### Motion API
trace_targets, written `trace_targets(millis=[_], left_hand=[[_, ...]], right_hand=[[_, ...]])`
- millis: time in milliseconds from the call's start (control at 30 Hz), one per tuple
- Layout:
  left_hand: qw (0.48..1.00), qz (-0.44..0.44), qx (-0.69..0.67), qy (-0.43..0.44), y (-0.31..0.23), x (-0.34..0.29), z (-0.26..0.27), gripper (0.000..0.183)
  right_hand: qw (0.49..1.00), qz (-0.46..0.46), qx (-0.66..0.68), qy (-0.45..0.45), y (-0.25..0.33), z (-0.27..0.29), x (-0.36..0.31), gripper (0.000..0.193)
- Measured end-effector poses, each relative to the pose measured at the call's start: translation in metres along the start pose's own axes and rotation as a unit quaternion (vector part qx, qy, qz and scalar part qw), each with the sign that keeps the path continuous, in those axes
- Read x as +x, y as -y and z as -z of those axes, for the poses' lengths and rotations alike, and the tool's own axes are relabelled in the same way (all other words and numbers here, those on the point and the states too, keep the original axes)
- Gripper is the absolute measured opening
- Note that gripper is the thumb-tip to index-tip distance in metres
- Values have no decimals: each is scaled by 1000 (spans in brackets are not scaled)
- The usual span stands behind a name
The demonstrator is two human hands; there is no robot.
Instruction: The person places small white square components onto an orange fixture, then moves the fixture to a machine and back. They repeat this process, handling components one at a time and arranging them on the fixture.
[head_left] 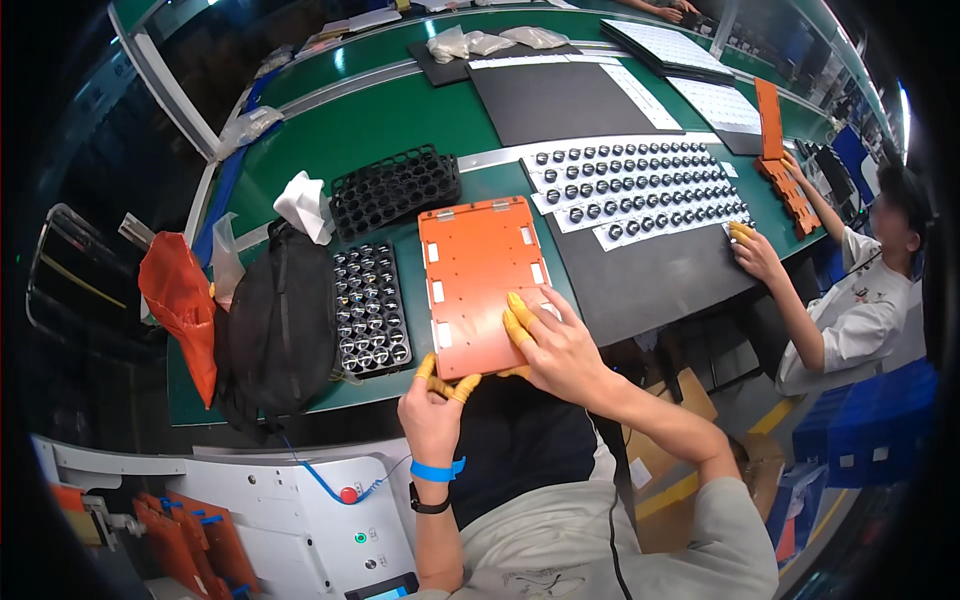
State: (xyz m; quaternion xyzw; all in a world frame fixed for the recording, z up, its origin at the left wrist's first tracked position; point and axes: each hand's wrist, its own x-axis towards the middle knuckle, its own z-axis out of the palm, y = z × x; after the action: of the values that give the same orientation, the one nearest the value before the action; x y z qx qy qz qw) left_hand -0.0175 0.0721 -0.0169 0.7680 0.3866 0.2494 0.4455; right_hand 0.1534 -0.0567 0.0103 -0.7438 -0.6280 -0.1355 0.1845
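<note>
A flat orange hinged fixture [480,260] lies lengthwise in front of me at the bench's near edge. It has white-looking slots along both sides and metal hinges at its far end. My left hand [432,412], with yellow finger cots and a blue wrist strap, pinches its near left corner. My right hand [556,348] grips the near right part, two yellow-capped fingers pressed on the top face and another yellow tip showing at the near edge. What is inside or under the fixture is hidden. Left of it stands a black tray [402,310] filled with round black-and-silver parts.
An empty-celled black tray [396,190] sits behind. White strips [600,236] with rows of black round parts lie on a dark mat to the right. A co-worker's hand [757,252] reaches there, beside another orange fixture [790,195]. A black bag [278,320] stands left.
</note>
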Motion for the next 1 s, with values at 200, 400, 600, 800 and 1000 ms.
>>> trace_targets(millis=[200, 400, 600, 800, 1000], left_hand=[[996, -89, 6, -26, 13, -12, -8, 64], [993, -105, 5, -55, 34, -13, -23, 78], [994, -75, -64, -54, 44, -18, -30, 81], [979, -68, 51, -184, 47, -116, 39, 41], [817, 165, 270, -483, 93, -267, 121, 37]], right_hand=[[999, 21, -36, 21, 1, 10, -12, 57], [1000, 2, -15, -19, 1, 50, 14, 54], [963, -85, 222, -127, -46, 102, 114, 23], [882, -218, 385, -161, -135, 83, 217, 35], [840, -131, 503, -156, -419, -18, 246, 41]])
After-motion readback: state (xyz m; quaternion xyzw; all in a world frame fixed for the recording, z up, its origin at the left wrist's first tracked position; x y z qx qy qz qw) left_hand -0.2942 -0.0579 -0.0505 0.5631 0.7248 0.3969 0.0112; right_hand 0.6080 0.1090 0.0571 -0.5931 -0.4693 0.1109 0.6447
